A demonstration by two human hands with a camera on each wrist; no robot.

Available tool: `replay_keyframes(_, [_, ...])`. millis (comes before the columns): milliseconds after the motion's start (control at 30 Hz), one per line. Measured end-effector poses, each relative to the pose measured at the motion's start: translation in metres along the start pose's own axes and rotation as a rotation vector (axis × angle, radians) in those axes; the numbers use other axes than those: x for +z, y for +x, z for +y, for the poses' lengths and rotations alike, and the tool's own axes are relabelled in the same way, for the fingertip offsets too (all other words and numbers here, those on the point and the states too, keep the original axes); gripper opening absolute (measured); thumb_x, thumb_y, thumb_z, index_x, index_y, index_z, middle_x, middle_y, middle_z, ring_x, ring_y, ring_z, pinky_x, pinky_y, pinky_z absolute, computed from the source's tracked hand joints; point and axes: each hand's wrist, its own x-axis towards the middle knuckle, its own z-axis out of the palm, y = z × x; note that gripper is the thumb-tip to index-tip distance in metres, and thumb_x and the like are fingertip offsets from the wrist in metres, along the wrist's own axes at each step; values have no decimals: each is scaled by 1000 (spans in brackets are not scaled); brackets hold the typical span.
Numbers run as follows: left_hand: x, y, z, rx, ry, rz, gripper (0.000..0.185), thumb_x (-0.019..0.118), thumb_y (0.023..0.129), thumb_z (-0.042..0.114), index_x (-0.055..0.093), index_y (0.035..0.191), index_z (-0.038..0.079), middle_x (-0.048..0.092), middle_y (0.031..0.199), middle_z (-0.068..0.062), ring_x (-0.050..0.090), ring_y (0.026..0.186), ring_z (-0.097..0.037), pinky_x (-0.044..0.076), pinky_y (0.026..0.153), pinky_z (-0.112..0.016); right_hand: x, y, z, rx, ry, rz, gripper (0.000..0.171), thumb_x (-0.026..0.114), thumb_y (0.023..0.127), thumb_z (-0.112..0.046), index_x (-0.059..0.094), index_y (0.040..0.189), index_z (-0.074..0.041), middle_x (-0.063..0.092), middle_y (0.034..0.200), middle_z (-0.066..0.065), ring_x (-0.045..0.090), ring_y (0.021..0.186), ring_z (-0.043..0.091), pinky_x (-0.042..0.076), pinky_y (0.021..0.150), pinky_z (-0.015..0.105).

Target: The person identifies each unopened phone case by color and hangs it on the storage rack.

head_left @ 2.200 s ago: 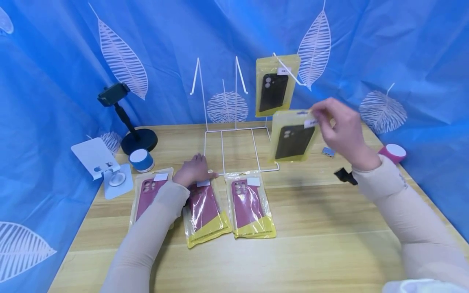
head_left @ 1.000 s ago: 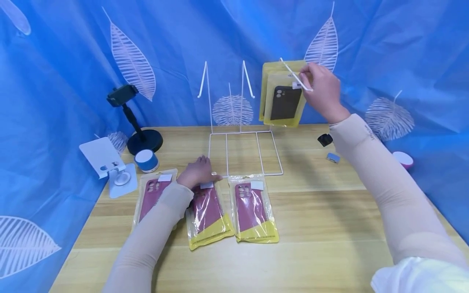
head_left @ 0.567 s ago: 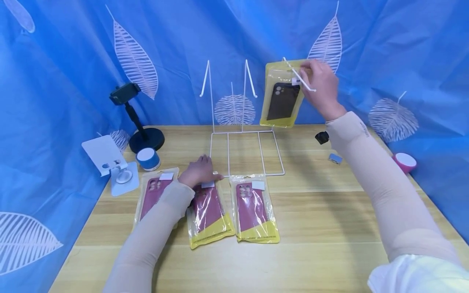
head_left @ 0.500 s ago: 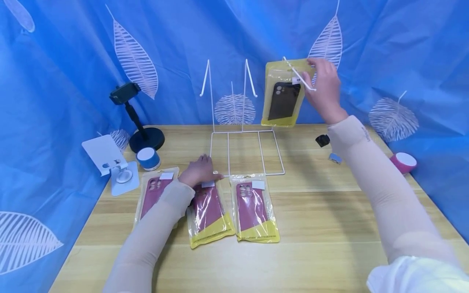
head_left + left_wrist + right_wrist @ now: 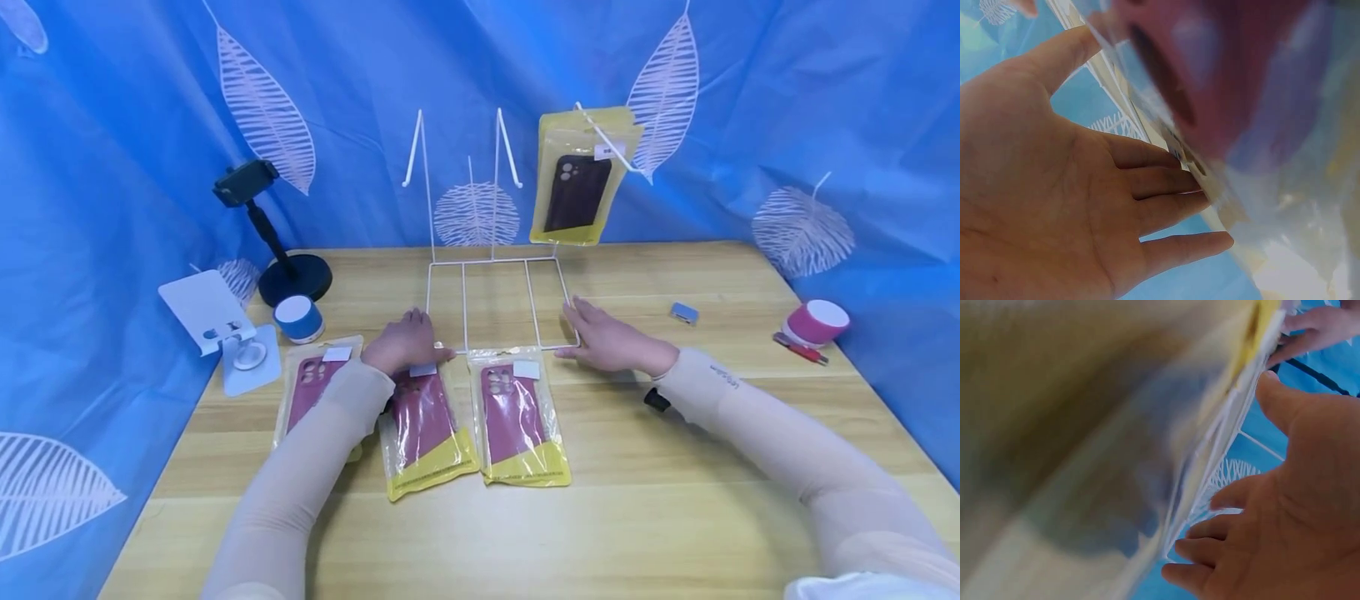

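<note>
The left hand (image 5: 405,342) lies flat, palm down, on the wooden counter (image 5: 675,467), its fingers relaxed and grasping nothing; it rests at the front left corner of the white wire rack (image 5: 495,275), right at the top edge of the middle maroon case packet (image 5: 427,429). The left wrist view shows the same hand with fingers spread and straight beside the packet's clear plastic. The right hand (image 5: 611,340) also lies released on the counter, fingers stretched out towards the rack's front right corner, touching or just beside the wire base; which of the two I cannot tell. It holds nothing. Three packets with maroon phone cases lie side by side in front of the rack: the left maroon case packet (image 5: 311,392) partly under the left sleeve, the middle one, and the right maroon case packet (image 5: 517,421) between the two hands. A yellow packet with a black phone case (image 5: 573,187) hangs from the rack's right hook, well above the counter. To the left stand a black phone stand (image 5: 281,258), a white phone holder (image 5: 217,329) and a small blue speaker (image 5: 298,318). To the right lie a small silver clip (image 5: 684,313) and a pink speaker (image 5: 816,322) with a red pen (image 5: 801,350) beside it.
</note>
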Motion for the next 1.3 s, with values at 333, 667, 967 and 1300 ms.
replay_keyframes(333, [-1,1,-2,-2,-27,-15,100,49,97,59,7,154,-12,5,163,-30,6,153,-42,17,124,-51,23,6,4,-9,-119,-75,92,45,100,-57,13,153,11,4,162,29,8,152,44,13,122,57])
replay_keyframes(667, [0,3,-2,-5,-23,-2,101,49,96,61,6,154,-11,7,163,-30,8,153,-41,17,124,-50,23,7,10,-19,-106,-84,68,34,108,-36,15,153,11,4,163,28,11,151,43,14,121,59])
replay_keyframes(967, [2,-17,33,254,211,30,59,46,105,35,36,151,-1,25,161,-24,22,150,-41,20,122,-58,21,6,11,-44,-157,-77,58,36,108,-23,19,152,11,11,162,29,15,151,42,19,118,63])
replay_keyframes(1300, [8,-4,68,291,290,199,14,57,93,12,70,96,8,73,101,-7,67,92,-25,53,88,-43,19,5,6,-51,-153,-69,58,37,107,-21,21,151,13,12,161,31,19,149,44,21,118,63])
